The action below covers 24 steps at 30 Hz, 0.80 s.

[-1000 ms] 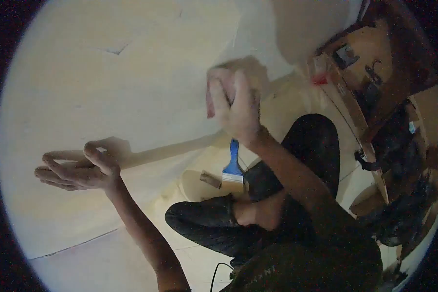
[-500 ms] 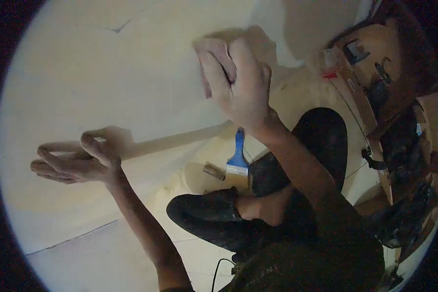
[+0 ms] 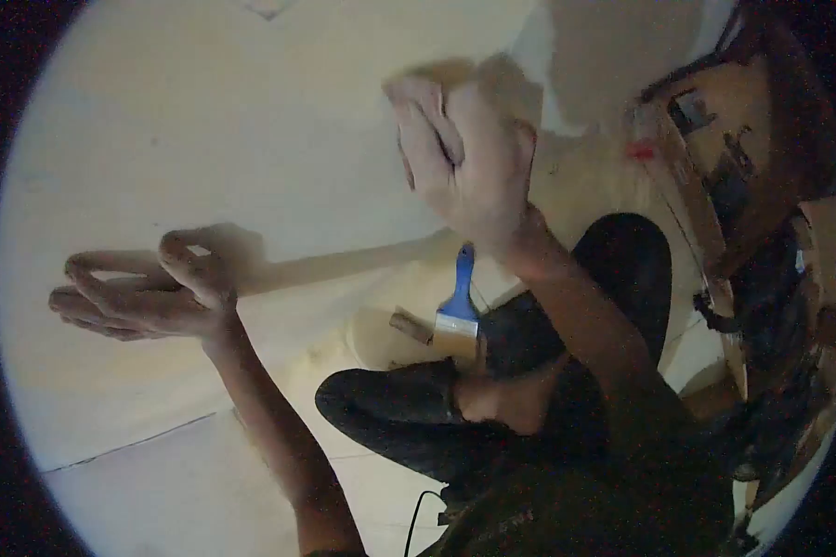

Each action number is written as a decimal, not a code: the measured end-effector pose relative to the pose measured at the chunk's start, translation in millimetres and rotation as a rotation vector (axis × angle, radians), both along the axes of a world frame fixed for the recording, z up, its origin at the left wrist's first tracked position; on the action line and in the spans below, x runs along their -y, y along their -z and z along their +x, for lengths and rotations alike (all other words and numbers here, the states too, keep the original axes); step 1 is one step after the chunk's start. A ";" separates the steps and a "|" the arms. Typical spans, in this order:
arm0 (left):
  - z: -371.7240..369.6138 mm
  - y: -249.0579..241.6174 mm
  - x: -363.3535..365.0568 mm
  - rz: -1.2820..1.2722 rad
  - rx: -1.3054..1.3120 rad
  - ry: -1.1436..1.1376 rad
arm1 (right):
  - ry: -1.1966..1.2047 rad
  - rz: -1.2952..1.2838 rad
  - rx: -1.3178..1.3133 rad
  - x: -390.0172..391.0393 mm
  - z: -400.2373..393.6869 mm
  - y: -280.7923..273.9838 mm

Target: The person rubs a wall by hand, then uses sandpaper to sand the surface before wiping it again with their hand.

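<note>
The right hand (image 3: 478, 162) grips a pinkish pad (image 3: 420, 93) at the pale surface (image 3: 297, 121); at left, the left hand (image 3: 149, 292) is spread, thumb apart. A blue-handled brush (image 3: 459, 302) lies nearer, beside a small brown block (image 3: 411, 325).

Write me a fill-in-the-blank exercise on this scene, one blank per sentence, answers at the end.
The paintbrush has a ____ handle.
The hand with the pinkish pad under its fingers is the person's ____ one.
The left hand is holding ____.

Missing words: blue; right; nothing.
</note>
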<state>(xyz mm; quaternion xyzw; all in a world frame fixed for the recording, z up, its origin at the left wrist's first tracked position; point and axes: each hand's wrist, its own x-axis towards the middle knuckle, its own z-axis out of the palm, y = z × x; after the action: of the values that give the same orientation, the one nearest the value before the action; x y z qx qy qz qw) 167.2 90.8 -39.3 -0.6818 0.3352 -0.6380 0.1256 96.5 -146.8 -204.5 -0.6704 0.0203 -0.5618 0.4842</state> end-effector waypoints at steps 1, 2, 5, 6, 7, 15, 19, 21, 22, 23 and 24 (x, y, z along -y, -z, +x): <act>0.4 0.7 2.4 -0.001 -0.007 -0.003 | 0.014 0.011 0.024 4.3 0.7 -12.2; 0.8 0.3 3.9 -0.015 -0.002 -0.004 | -0.040 0.017 -0.052 -1.5 0.2 1.9; 2.4 -4.3 3.0 -0.008 0.011 0.021 | -0.124 0.012 -0.138 -10.8 4.9 25.1; 1.1 -5.8 2.6 -0.018 0.016 0.009 | -0.108 0.023 -0.103 -11.4 3.6 19.7; 0.9 -4.2 1.7 -0.022 0.010 -0.003 | -0.053 0.017 -0.060 -9.8 2.1 12.9; 2.7 -5.0 -2.1 0.008 0.019 0.016 | -0.073 0.031 0.026 -9.8 5.7 24.0; -2.6 -1.7 2.8 -0.010 -0.006 -0.032 | 0.011 0.076 0.040 1.0 1.5 5.1; -0.4 -3.3 4.3 -0.025 0.001 -0.011 | -0.042 0.084 -0.017 -1.1 -1.3 2.3; 2.0 -7.0 3.1 -0.008 0.019 -0.005 | -0.127 0.108 -0.052 -3.3 -0.1 3.7; 3.1 -9.9 -1.9 0.017 0.030 -0.002 | -0.137 0.110 -0.013 -3.2 1.5 7.8; 1.8 -7.1 -4.7 0.027 0.016 -0.001 | -0.140 0.118 -0.001 -1.2 2.1 4.8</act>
<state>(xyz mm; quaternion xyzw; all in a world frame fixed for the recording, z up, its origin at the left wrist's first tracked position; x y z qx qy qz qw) 169.0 95.4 -32.2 -0.6750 0.3425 -0.6389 0.1377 98.6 -145.6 -209.3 -0.6408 0.0067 -0.5238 0.5612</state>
